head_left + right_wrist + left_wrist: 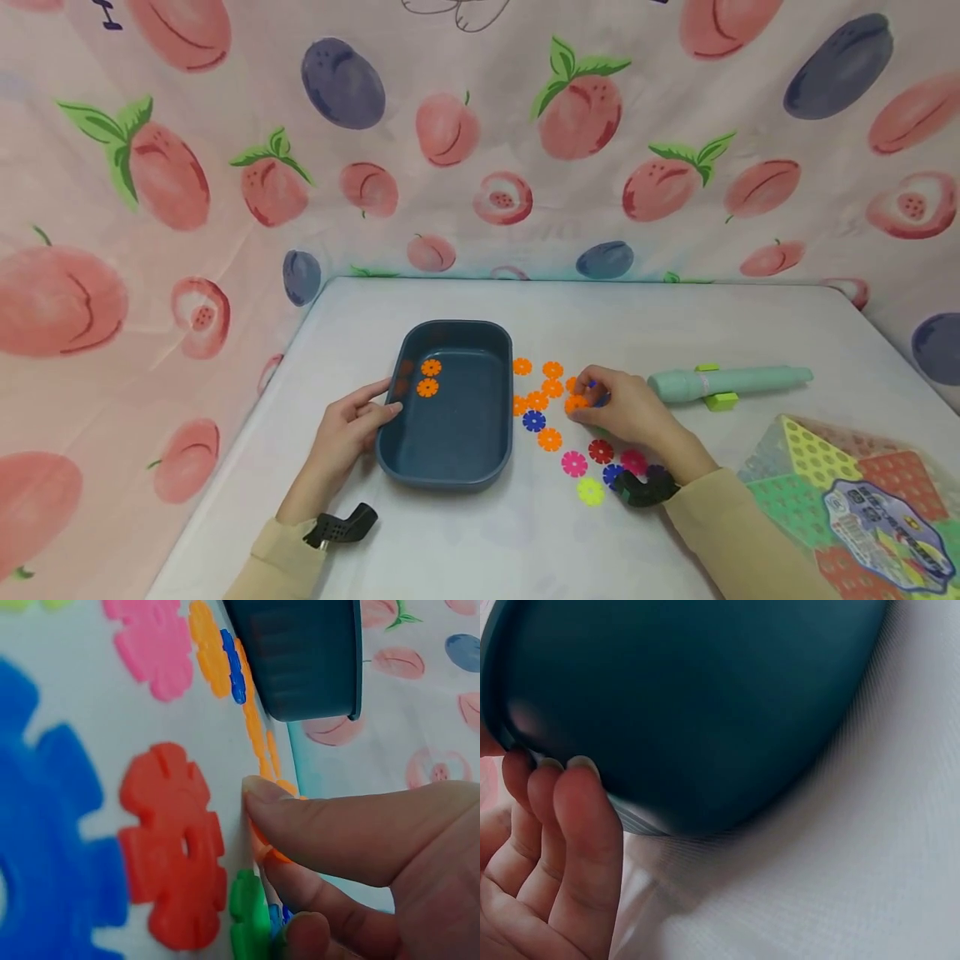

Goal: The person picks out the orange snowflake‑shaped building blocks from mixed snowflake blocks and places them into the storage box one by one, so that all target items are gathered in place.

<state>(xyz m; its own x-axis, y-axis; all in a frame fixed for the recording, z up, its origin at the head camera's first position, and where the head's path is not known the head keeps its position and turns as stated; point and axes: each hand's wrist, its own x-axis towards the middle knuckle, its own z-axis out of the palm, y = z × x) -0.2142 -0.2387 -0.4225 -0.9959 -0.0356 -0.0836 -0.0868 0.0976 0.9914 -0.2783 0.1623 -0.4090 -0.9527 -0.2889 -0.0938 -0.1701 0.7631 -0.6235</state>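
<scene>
My left hand grips the left side of a dark blue tray, thumb over the rim and fingers against the outside wall. Two orange notched plastic discs lie inside it. To the right of the tray, my right hand pinches an orange disc between thumb and fingers, low over the table. Other orange discs and a blue disc lie beside the tray. Close to the right hand are a red disc and a partly hidden green disc.
Pink discs, a yellow disc and others lie on the white table. A pale green tapered tool rests on light green blocks at the right. A clear package of coloured perforated sheets lies at the front right.
</scene>
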